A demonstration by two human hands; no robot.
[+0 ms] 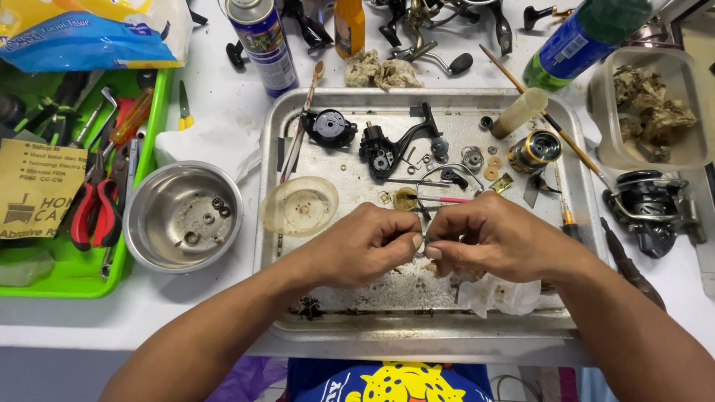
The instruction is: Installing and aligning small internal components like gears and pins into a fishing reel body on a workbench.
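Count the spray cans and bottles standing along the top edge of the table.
3: a blue spray can above the tray's left corner, an orange bottle beside it, and a green bottle with a blue label leaning at the upper right. The frame's edge may hide more.

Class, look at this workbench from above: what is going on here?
A person's left hand and right hand meet over a metal tray, pinching a tiny part between the fingertips; what it is cannot be told. Dismantled fishing reel parts lie on the tray. A steel bowl with small pieces sits to its left.
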